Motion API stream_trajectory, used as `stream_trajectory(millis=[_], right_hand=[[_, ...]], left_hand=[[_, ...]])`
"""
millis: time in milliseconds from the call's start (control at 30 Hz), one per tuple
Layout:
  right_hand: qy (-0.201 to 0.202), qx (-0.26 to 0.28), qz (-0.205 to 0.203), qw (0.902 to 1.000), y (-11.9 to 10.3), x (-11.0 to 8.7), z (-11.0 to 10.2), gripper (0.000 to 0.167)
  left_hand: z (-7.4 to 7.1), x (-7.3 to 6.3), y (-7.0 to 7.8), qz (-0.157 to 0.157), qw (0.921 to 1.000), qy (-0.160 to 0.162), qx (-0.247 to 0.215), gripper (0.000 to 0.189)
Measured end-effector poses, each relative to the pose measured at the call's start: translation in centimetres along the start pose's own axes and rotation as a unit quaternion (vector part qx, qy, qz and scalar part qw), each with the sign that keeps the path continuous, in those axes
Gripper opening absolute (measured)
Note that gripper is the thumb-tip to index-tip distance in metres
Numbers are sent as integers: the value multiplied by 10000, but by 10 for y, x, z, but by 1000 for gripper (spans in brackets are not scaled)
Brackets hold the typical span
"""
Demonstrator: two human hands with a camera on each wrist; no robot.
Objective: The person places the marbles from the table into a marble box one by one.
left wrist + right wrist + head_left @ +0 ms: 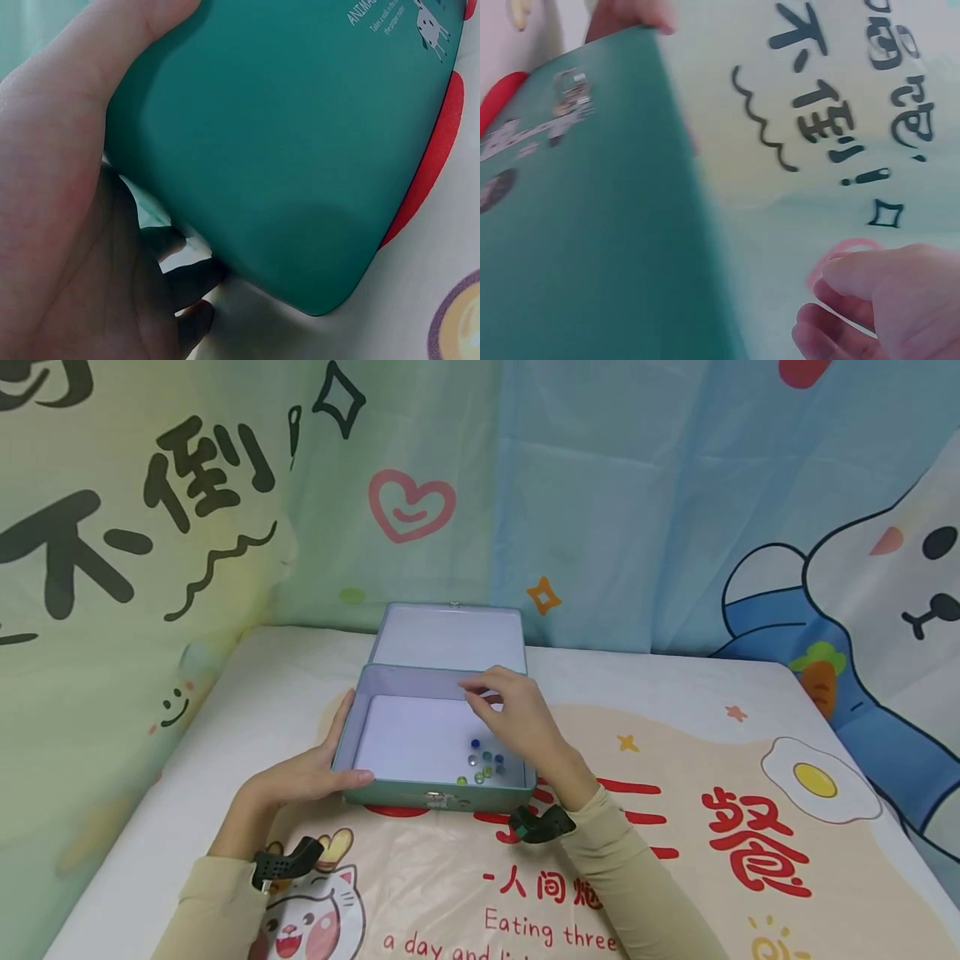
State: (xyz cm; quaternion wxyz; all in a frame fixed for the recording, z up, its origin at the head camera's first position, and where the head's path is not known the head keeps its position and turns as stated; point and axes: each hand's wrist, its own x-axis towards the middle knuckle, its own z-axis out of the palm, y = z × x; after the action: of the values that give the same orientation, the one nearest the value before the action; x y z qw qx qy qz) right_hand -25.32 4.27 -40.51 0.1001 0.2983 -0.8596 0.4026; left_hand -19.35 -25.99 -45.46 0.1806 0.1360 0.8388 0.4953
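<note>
A green tin box (431, 795) stands on the table with its hinged lid (450, 639) raised at the back. Its pale inside holds several small round glass beads, blue, clear and green, such as the dark blue bead (476, 744), gathered toward the front right. My left hand (303, 777) grips the box's left side, thumb over the front corner. In the left wrist view, its fingers reach along the green wall. My right hand (517, 710) hovers over the right part of the box, thumb and forefinger close together. Whether anything sits between those fingertips is hidden.
A printed cloth (450, 877) with red lettering and a cartoon cat covers the table in front of the box. Behind the table hangs a patterned curtain (585, 510). Black wrist cameras sit on both wrists, the right one (542, 824) near the box's front right corner.
</note>
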Motion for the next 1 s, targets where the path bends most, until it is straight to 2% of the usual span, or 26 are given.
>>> stream_trajectory(millis=[233, 367, 533, 833, 1000], right_hand=[[597, 283, -261, 9975, -11, -8, -31, 18], [854, 219, -411, 9953, -18, -16, -48, 19], [937, 119, -378, 9948, -23, -29, -62, 19], [1050, 74, -303, 9940, -17, -48, -74, 20], [665, 91, -546, 9963, -7, -51, -82, 21]], left_hand=[[2, 1, 1, -18, 10000, 5, 9, 111], [2, 2, 0, 16, 10000, -3, 4, 111], [1, 2, -1, 107, 9999, -33, 14, 112], [0, 2, 0, 125, 9999, -80, 5, 111], [2, 1, 0, 7, 10000, -37, 71, 111]])
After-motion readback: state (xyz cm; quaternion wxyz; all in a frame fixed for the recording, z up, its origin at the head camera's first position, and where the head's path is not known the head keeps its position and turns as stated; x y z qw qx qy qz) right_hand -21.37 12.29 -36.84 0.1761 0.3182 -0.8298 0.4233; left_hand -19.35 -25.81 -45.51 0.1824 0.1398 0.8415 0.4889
